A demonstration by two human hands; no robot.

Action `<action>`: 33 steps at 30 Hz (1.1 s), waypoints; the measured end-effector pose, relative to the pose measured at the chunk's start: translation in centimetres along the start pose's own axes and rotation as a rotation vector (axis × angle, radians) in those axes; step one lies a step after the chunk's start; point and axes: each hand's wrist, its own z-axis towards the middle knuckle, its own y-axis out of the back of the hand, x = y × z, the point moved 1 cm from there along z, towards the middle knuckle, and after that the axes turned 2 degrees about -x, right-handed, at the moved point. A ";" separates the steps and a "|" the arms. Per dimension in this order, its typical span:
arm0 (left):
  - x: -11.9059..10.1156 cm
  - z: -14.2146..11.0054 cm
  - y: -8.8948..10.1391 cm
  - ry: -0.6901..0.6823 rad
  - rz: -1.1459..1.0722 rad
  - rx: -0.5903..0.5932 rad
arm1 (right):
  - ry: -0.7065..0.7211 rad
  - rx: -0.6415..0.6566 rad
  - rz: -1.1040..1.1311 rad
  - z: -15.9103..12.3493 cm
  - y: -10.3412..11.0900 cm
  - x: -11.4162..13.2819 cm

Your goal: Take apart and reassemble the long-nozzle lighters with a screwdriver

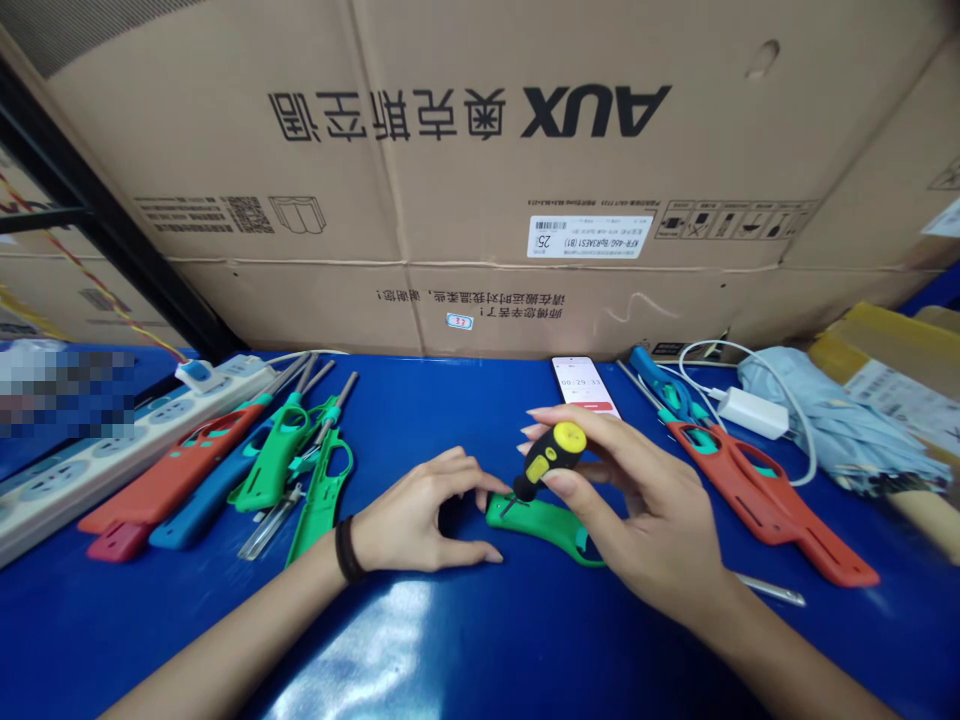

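Note:
My right hand (649, 500) grips a short stubby screwdriver (553, 462) with a black and yellow handle. The screwdriver is tilted, its lower end at the left part of a green lighter casing (536, 527) lying on the blue table. My left hand (420, 510), with a dark band at the wrist, rests beside that casing. Its fingertips touch the casing's left end, while the thumb stays apart from the fingers. My right hand hides part of the casing's right end.
To the left lie red (184, 465), blue (214, 485) and green (274, 460) long lighters beside a white power strip (112, 440). On the right are red lighters (750, 490), a white charger (752, 412) and a folded umbrella (840, 420). A phone (585, 385) stands before a cardboard box (450, 180).

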 end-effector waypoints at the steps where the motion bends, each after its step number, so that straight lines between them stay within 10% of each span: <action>1: 0.0 0.0 0.0 0.015 0.014 -0.005 | 0.013 -0.006 -0.016 0.0 0.0 0.0; 33: 0.2 0.0 0.0 -0.018 0.112 0.016 | 0.040 -0.013 -0.037 0.6 -0.7 -0.3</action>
